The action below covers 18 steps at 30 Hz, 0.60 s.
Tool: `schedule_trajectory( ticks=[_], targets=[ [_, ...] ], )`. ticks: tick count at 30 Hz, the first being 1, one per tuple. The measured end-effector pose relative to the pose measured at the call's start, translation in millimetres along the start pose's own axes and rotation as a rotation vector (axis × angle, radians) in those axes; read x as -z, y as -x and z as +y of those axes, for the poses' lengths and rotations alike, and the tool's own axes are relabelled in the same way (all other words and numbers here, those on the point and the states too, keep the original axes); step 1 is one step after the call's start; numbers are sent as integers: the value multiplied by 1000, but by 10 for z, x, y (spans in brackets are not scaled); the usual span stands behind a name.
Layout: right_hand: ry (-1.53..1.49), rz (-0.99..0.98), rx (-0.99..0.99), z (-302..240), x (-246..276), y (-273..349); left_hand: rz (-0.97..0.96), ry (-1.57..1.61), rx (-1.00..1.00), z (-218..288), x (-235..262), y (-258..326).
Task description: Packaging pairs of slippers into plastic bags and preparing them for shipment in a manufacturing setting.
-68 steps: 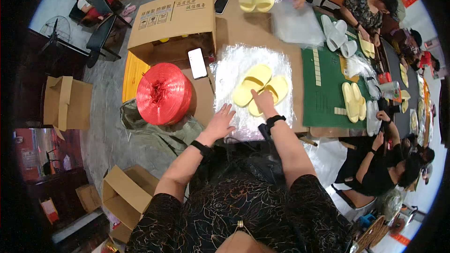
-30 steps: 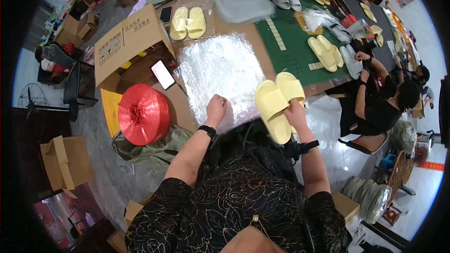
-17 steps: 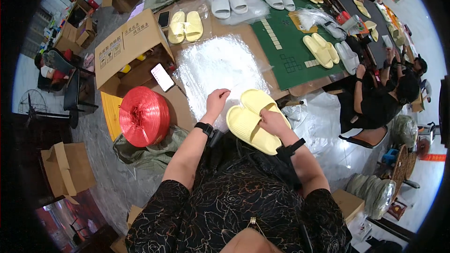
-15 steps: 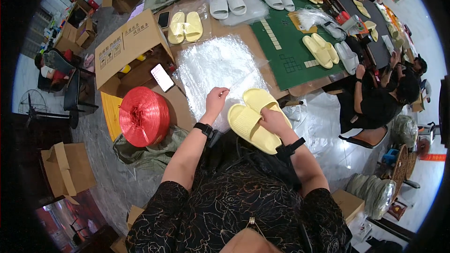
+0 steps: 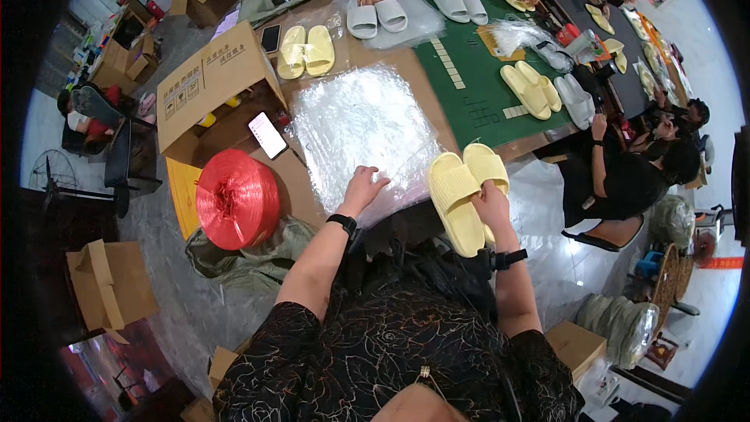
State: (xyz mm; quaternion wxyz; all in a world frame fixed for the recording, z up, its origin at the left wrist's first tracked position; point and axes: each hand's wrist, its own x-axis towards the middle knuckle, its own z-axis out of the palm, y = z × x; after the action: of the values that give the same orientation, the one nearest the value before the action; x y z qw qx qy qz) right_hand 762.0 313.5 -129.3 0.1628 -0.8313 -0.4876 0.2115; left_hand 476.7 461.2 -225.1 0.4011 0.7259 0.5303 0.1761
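The brown-topped worktop [image 5: 423,84] spreads before you, with a square stack of glossy, clear plastic sheets [image 5: 367,121] at its near edge. The pair of pale-yellow, ribbed-strap slippers [image 5: 455,186] is just beyond that edge, to the right of the stack. Your right hand [image 5: 492,205] has its grip pinching the two together; your left hand [image 5: 363,190] has its fingers loosely parted over the sheets, contact unclear. The step in hand seems to be holding the pair ready beside the film; the next move likely calls for a free sheet edge.
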Motion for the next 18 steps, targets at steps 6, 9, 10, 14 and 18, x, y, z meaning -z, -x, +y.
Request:
schedule_trajectory(
  ticks=[6, 9, 10, 14, 18],
  targets=[
    [-50, 5, 14, 73, -58, 150, 114, -445, -156, -373, -264, -99],
    [-115, -66, 42, 11, -108, 157, 103, -476, -173, -338, -279, -174],
    [-115, -68, 38, -23, -112, 148, 98, -476, -173, -310, -275, -176],
    [-88, -156, 175, -235, -195, 51, 128, -282, -148, -199, -149, -231],
    [-8, -315, 337, -493, -237, -99, 67, -134, -185, 141, 72, -298]
  ],
)
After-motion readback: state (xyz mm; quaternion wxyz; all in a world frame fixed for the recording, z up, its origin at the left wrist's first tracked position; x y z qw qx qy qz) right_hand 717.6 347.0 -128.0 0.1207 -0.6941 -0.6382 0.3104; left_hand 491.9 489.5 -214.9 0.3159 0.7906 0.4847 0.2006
